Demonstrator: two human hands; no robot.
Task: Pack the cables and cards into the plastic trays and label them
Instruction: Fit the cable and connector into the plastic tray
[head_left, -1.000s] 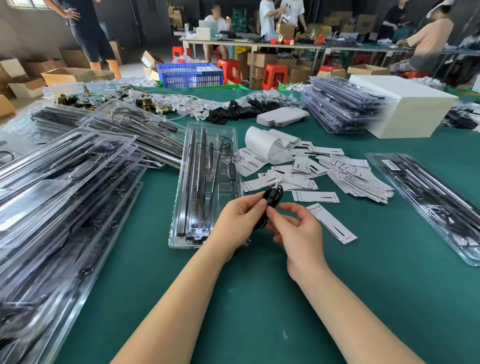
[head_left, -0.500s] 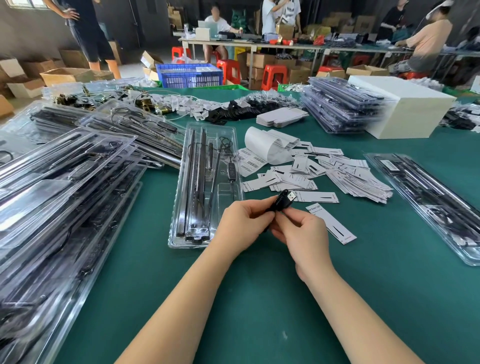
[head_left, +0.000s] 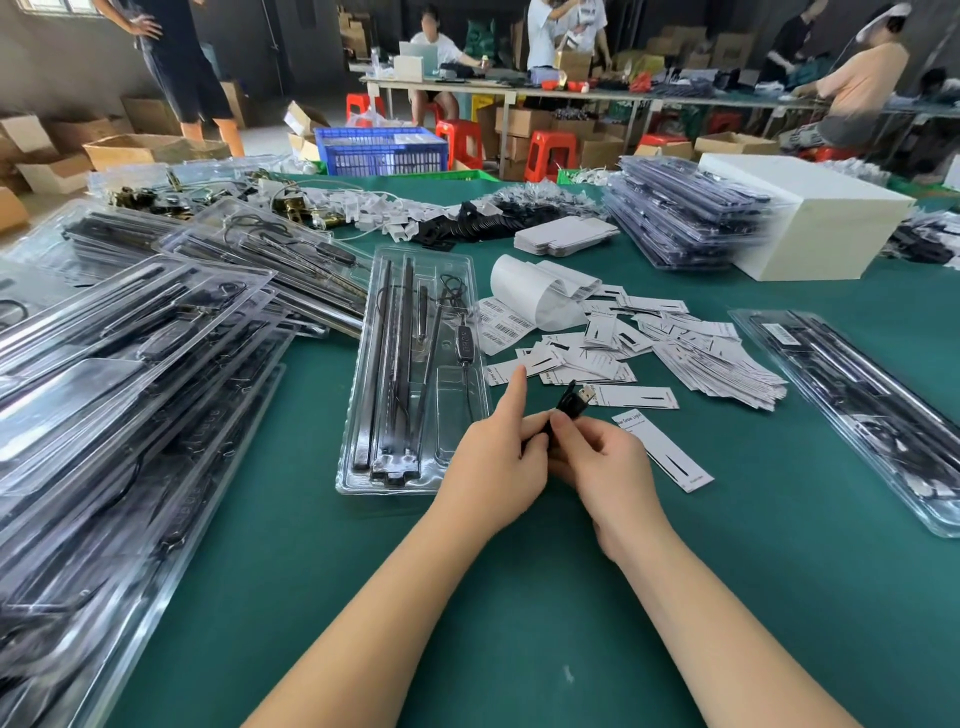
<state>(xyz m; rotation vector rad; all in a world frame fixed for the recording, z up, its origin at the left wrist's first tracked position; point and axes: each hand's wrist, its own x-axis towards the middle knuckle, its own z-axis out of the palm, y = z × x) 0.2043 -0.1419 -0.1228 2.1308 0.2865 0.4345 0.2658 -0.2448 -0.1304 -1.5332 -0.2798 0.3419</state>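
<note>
Here, above the green tabletop (head_left: 519, 597) a little in from its near edge, a coiled black USB cable (head_left: 569, 405) is held between both hands. The left hand (head_left: 493, 470) is curled round the bundle's left side, its forefinger raised straight and pointing away toward the far edge; the right hand (head_left: 605, 467) pinches the bundle from the right with thumb and fingertips. The hands are pressed together, with only the upper end of the cable showing between them. The metal plug tip sticks out up and to the right, toward the far right corner, so the bundle's long axis is judged to run diagonally from near left to far right.

Just left of the hands and touching the left wrist's side lies the open plastic tray (head_left: 452, 270), its long axis running from the near edge to the far edge, with dark bars and a wired controller already seated. Its vacant pocket (head_left: 454, 410) lies just beside the left hand, which is the nearer one; a short carry to the left is probably called for. Beyond, to the right, loose paper cards (head_left: 670, 353) and a barcode label roll (head_left: 524, 291) are scattered.
</note>
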